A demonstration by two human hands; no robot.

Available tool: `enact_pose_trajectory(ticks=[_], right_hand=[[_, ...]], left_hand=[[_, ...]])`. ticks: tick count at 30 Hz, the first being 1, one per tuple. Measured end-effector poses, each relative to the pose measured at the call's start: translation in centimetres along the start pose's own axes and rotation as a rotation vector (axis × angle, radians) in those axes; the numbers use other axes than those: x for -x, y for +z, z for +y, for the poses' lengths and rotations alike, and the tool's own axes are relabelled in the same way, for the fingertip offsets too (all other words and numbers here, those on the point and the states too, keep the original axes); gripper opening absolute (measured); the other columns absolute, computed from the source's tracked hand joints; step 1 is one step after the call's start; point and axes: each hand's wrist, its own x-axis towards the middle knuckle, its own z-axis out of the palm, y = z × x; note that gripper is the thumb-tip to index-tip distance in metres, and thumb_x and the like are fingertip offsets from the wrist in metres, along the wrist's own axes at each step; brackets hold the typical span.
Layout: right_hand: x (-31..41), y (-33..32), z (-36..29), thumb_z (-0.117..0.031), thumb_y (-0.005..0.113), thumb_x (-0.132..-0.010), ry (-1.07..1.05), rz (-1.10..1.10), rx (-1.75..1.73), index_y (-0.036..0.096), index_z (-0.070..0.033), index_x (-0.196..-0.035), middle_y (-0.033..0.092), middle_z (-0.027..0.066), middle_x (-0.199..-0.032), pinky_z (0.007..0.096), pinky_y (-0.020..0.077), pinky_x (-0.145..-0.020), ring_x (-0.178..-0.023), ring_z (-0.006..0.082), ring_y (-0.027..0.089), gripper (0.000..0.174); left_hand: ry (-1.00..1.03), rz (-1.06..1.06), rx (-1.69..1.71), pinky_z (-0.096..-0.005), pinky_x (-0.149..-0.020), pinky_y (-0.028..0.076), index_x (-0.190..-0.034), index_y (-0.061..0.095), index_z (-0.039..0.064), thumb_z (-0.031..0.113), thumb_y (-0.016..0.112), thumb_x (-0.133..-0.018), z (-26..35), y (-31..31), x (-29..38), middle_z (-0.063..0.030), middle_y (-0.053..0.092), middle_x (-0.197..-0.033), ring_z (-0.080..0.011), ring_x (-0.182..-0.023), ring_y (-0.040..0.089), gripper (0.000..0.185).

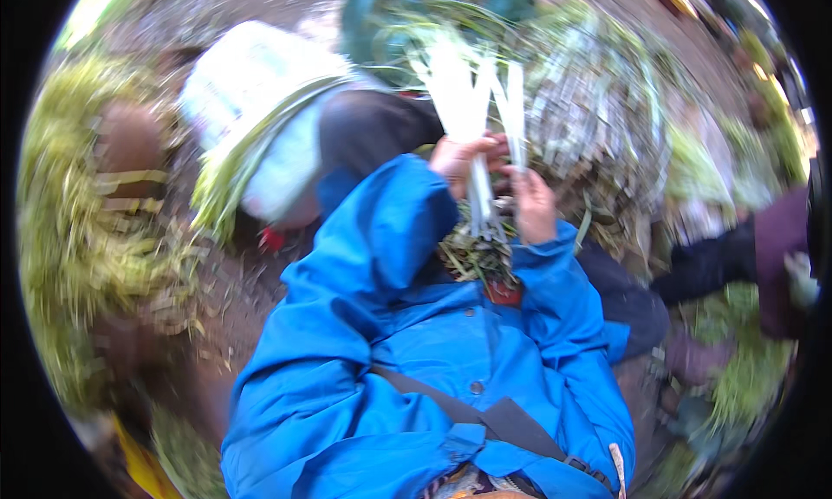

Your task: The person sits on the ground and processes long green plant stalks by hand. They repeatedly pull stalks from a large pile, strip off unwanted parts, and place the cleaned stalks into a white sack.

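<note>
My left hand (458,164) grips a bunch of white stalks (458,93), which look like leeks or spring onions. Their green leaves fan out away from me, and the root ends hang below the hand. Close on its right, my right hand (534,203) pinches a thinner white stalk (515,112) between its fingers. Beneath both hands lies a heap of dark trimmings and leaf scraps (478,255). A large pile of similar unsorted stalks (591,122) lies to the right, blurred.
Green leafy stalks (266,148) lie across a pale sack-like bundle (253,63) at my left. More yellow-green leaves (71,239) cover the far left. Another person's dark-clothed leg (708,262) reaches in from the right. Greenery (751,369) lies at the lower right.
</note>
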Motion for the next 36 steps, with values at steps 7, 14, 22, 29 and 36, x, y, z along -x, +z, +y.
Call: enact_pose_trajectory(ticks=[7, 14, 22, 29, 36], right_hand=[[2.3, -1.3, 1.6, -0.016, 0.045, -0.09, -0.079, 0.053, 0.495, 0.055, -0.001, -0.098, 0.059, 0.0099, -0.078, 0.0292, 0.0443, -0.063, -0.071, 0.0146, 0.056, 0.02], [-0.6, -5.6, -5.7, -0.036, 0.053, -0.079, -0.689, 0.252, 1.092, 0.052, -0.009, -0.113, 0.052, 0.0147, -0.107, 0.0386, 0.0426, -0.083, -0.099, 0.0285, 0.05, 0.043], [-0.3, -0.1, -9.9, -0.023, 0.053, -0.07, -1.518, -0.156, 1.088, 0.055, -0.019, -0.105, 0.053, 0.0074, -0.103, 0.0475, 0.0356, -0.089, -0.103, 0.0225, 0.049, 0.035], [0.9, -1.0, -14.4, -0.018, 0.059, -0.068, -1.705, -0.219, 1.146, 0.058, -0.017, -0.082, 0.049, 0.0012, -0.063, 0.0303, 0.0439, -0.045, -0.056, 0.0175, 0.054, 0.014], [7.2, -11.2, -28.4, -0.006, 0.059, -0.076, -1.493, 0.571, 1.794, 0.057, -0.012, -0.094, 0.059, 0.0083, -0.078, 0.0303, 0.0523, -0.058, -0.07, 0.0236, 0.061, 0.02]], left_hand=[[-0.283, -0.008, -0.017, -0.0408, -0.085, 0.046, -0.113, 0.041, 0.005, 0.012, 0.057, -0.081, -3.1, 0.7, -0.6, -0.0122, 0.057, -0.103, -0.0224, -0.092, 0.058, 0.036], [-0.359, -0.064, -0.357, -0.0269, -0.054, 0.044, -0.105, 0.045, 0.007, 0.013, 0.056, -0.081, 4.2, 6.6, -1.6, 0.0008, 0.046, -0.066, -0.0088, -0.054, 0.044, 0.027], [-0.716, -0.32, -1.065, -0.0269, -0.045, 0.047, -0.089, 0.054, 0.002, 0.009, 0.064, -0.075, 7.0, 10.3, 8.6, -0.0061, 0.053, -0.063, -0.0147, -0.052, 0.054, 0.019], [-0.478, -0.332, -0.83, -0.0266, -0.052, 0.048, -0.109, 0.047, 0.001, 0.006, 0.064, -0.075, 5.7, 9.8, 15.7, -0.0049, 0.054, -0.066, -0.0149, -0.054, 0.056, 0.038], [0.035, -0.731, -1.864, -0.0294, -0.051, 0.042, -0.106, 0.054, 0.005, 0.024, 0.056, -0.083, 3.9, 4.8, 13.5, -0.006, 0.056, -0.066, -0.0163, -0.059, 0.054, 0.03]])
